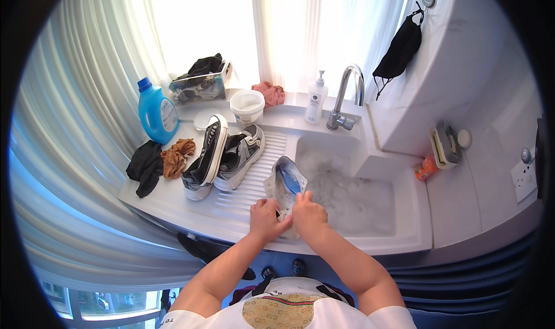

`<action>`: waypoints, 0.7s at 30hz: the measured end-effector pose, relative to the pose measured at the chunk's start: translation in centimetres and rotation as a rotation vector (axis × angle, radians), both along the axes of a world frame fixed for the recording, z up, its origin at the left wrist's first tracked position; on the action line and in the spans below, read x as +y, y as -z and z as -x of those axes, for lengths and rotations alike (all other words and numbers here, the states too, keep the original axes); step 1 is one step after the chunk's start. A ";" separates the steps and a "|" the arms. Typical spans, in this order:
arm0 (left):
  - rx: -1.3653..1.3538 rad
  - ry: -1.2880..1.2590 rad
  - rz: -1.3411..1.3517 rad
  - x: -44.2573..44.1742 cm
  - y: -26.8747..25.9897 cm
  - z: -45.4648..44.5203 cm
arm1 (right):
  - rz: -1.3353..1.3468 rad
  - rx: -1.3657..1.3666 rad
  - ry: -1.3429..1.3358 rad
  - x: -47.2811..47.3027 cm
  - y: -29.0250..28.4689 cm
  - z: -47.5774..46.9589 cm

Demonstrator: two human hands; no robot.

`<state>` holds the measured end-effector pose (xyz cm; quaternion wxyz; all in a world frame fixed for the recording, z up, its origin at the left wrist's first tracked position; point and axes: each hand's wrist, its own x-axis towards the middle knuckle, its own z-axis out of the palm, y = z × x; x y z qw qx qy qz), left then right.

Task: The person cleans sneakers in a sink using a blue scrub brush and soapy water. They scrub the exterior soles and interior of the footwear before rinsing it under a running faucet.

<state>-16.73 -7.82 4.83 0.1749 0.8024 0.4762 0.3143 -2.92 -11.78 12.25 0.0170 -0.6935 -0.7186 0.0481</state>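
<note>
A pale, wet shoe [270, 185] with eyelets along its opened upper lies over the ridged drainboard, beside the sink's left rim. My left hand [267, 219] grips the shoe at its near end, fingers over the left side and thumb towards the right. A blue brush [289, 179] reaches into the shoe's opening; its bristles are hidden. My right hand [309, 215] is closed around the brush's near end. Bits of foam show in the shoe. Left of it stand a black canvas sneaker [208, 149] and a grey sports shoe [240, 157], leaning close together.
Cloudy, sudsy water fills the sink [412, 207] under a chrome faucet [347, 95]. Behind are a pump bottle [315, 101], a white tub [247, 110] and a pink cloth [269, 94]. A blue detergent jug [157, 112], dark cloth [146, 164] and brown cloth [177, 157] sit left.
</note>
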 end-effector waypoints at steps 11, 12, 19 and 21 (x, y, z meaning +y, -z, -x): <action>-0.036 0.010 -0.055 0.0 -0.2 0.2 | -0.003 -0.006 -0.015 -0.2 0.1 0.0; -0.055 -0.005 -0.075 0.0 0.0 0.4 | 0.014 -0.040 -0.053 -1.6 -1.5 0.4; -0.012 0.012 -0.038 0.1 0.0 0.1 | -0.065 -0.042 0.045 0.6 0.8 0.1; -0.011 -0.010 -0.033 0.0 0.2 0.2 | -0.067 -0.052 -0.003 -0.7 0.7 0.1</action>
